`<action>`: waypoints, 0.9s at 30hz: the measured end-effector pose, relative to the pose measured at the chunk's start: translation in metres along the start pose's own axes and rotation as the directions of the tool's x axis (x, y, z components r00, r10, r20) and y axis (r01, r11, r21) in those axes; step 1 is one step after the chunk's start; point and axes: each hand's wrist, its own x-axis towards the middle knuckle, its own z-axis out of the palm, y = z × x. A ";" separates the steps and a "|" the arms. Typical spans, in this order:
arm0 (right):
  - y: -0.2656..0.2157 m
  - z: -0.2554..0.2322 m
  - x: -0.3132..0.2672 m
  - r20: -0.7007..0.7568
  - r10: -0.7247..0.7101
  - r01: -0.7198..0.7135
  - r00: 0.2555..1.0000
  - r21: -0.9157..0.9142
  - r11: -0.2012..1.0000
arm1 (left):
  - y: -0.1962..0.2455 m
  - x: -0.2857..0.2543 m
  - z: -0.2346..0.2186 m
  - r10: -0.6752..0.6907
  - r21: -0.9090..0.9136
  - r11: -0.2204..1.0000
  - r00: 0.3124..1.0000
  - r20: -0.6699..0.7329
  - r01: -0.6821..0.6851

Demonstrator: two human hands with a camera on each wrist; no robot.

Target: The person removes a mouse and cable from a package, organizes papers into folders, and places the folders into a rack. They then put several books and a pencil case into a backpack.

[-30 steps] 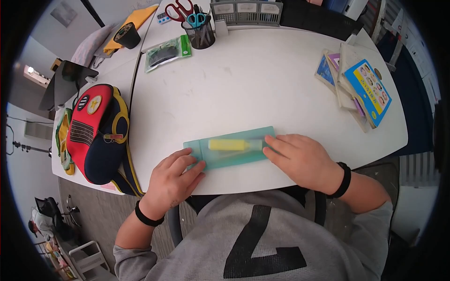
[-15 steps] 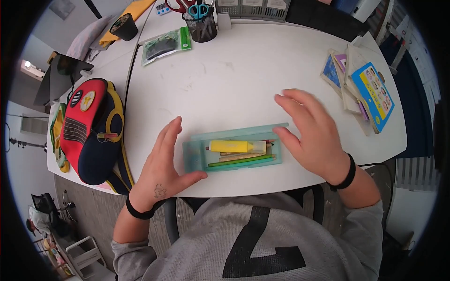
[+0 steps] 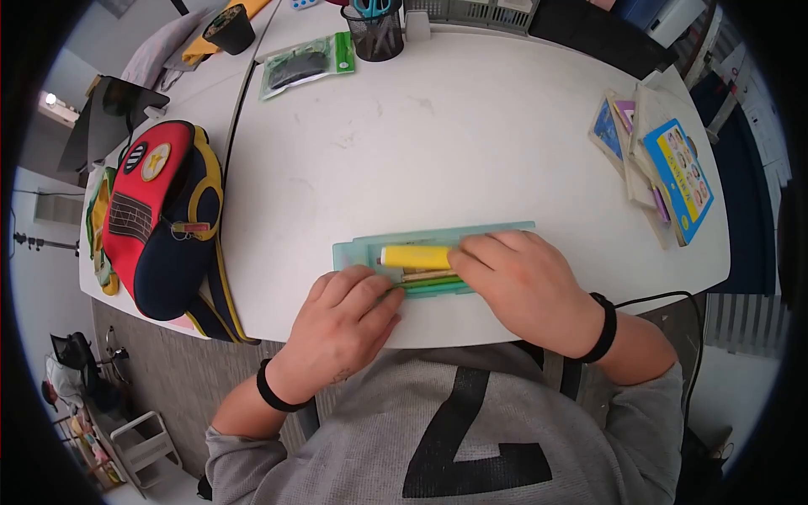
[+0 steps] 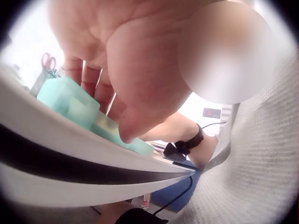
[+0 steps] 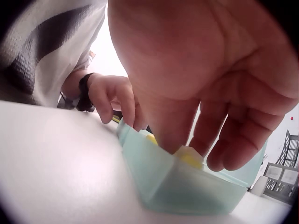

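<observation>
A translucent teal pencil case [image 3: 345,252] lies open near the table's front edge, its lid [image 3: 505,227] along the back side. Inside, a thick yellow marker [image 3: 412,257] lies above several pencils [image 3: 429,276]. My right hand [image 3: 534,290] pinches the marker's right end, where the cap shows between thumb and fingers in the right wrist view. My left hand [image 3: 341,324] rests at the case's front left part, fingers extended and fingertips by the pencils' left ends. The left wrist view shows its thumb low beside the teal case [image 4: 70,100].
A red and navy backpack [image 3: 160,227] sits at the left. Toward the back are a green-topped packet [image 3: 307,66] and a mesh pen cup [image 3: 375,35]. Stacked books [image 3: 680,181] lie at the right. A grey basket [image 3: 488,13] stands at the back edge.
The case's lid has opened toward the back, uncovering the marker and pencils. Both hands, spread apart half a second ago, have come back in to the case, and the right has taken hold of the marker.
</observation>
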 end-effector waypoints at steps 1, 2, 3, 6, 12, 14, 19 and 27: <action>0.000 -0.001 0.000 0.000 -0.003 0.003 1.000 -0.003 1.000 | -0.001 -0.001 0.001 0.006 0.017 1.000 1.000 -0.028 -0.006; 0.002 -0.001 -0.002 0.021 -0.012 0.011 1.000 0.026 1.000 | -0.001 -0.002 0.000 0.003 0.019 1.000 0.999 -0.033 -0.002; 0.003 -0.002 -0.002 0.042 -0.019 0.017 0.999 0.054 0.998 | -0.001 -0.002 0.000 -0.035 -0.026 0.999 0.999 -0.041 0.034; 0.008 0.000 -0.003 0.101 -0.002 -0.009 0.995 0.107 0.994 | -0.001 0.001 0.000 -0.090 -0.103 0.991 0.994 -0.060 0.084; 0.004 -0.011 -0.004 -0.115 0.029 -0.040 0.993 -0.089 0.995 | 0.005 0.016 -0.010 -0.096 -0.058 0.994 0.995 0.013 0.097; 0.006 -0.011 -0.007 -0.126 0.021 -0.036 0.992 -0.112 0.993 | 0.006 0.018 -0.009 -0.101 -0.024 0.994 0.994 0.048 0.103; 0.011 -0.004 -0.006 -0.146 -0.018 -0.003 0.989 -0.140 0.990 | 0.001 0.018 -0.003 -0.070 0.025 0.997 0.996 0.062 0.068; 0.007 0.009 0.003 -0.112 -0.016 0.004 0.994 -0.111 0.994 | 0.002 0.018 -0.010 -0.070 0.002 0.998 0.997 0.041 0.070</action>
